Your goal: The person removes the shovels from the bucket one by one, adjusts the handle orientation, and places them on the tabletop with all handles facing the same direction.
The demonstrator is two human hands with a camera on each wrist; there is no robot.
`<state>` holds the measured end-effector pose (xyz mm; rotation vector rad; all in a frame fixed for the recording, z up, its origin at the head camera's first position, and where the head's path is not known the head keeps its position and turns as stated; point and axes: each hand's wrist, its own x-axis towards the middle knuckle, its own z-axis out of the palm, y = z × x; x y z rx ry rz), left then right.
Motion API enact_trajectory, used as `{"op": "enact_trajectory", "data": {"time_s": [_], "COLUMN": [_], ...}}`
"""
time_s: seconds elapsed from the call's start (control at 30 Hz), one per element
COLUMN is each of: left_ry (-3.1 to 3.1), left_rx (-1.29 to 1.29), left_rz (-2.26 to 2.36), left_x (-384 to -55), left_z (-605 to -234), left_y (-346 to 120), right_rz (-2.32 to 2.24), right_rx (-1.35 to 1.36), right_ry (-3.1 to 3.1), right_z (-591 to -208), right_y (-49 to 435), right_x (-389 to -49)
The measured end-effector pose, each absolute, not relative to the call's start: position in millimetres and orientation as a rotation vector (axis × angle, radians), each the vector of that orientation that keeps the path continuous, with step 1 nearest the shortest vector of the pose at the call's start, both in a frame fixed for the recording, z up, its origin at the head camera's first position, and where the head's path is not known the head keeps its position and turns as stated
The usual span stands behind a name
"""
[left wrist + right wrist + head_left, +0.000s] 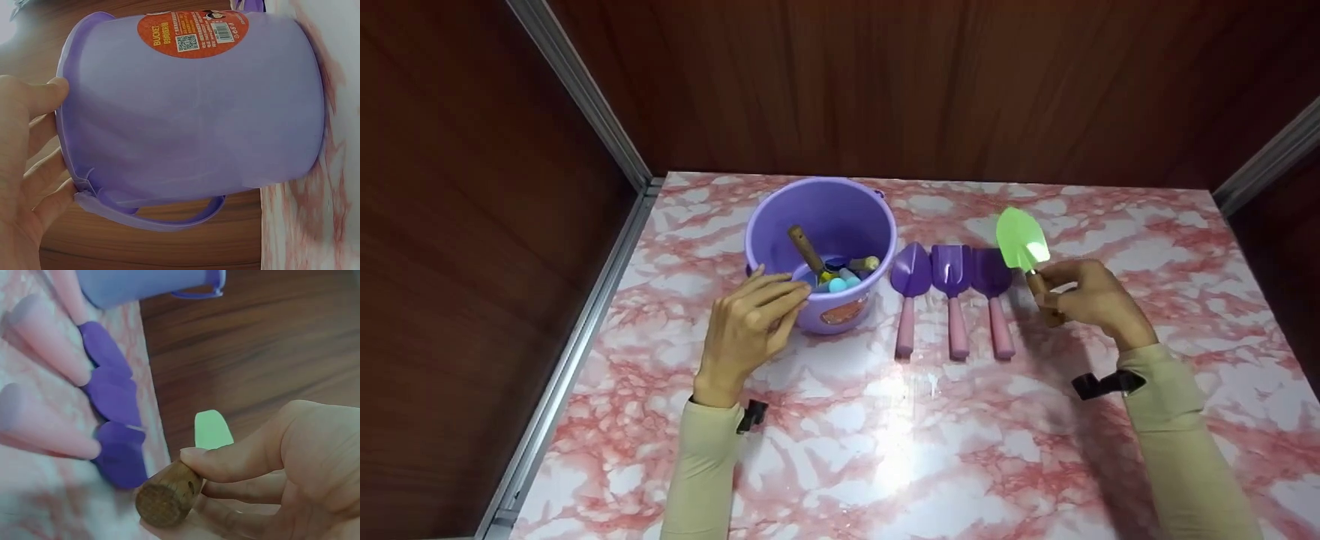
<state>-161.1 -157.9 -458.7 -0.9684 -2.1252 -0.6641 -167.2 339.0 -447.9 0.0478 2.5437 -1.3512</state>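
Note:
My right hand (1091, 296) holds a small green trowel (1021, 238) by its wooden handle (169, 495), thumb on one side and fingers on the other. The green blade points away, above the table. At the near left rim of a purple bucket (840, 319), my left hand (750, 322) grips the edge. Its thumb (49, 95) lies at the rim in the left wrist view, with the other fingers partly hidden behind it. Inside the bucket, a wooden-handled tool (808, 249) leans among several small items, some with light blue ends (838, 285).
Three purple hand shovels with pink handles lie side by side right of the bucket: a pointed one (912, 270), a middle one (952, 270) and a right one (991, 274). Dark wood panels (900, 90) rise behind and beside the red-and-white marbled table (825, 457).

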Motion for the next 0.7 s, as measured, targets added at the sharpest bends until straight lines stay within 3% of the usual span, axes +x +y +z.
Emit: {"op": "enact_trajectory", "data": {"time_s": [0.7], "left_ry": [-2.139], "left_rx": [-0.953], "left_rz": [-0.680], "left_x": [-162.2], "left_z": [-459.2], "left_y": [-158.0], "right_rz": [-1.411], "right_rx": [0.257], "right_ry": [2.481], "right_z": [-504.8], "right_y": [358.0], "right_x": [-150.7]}}
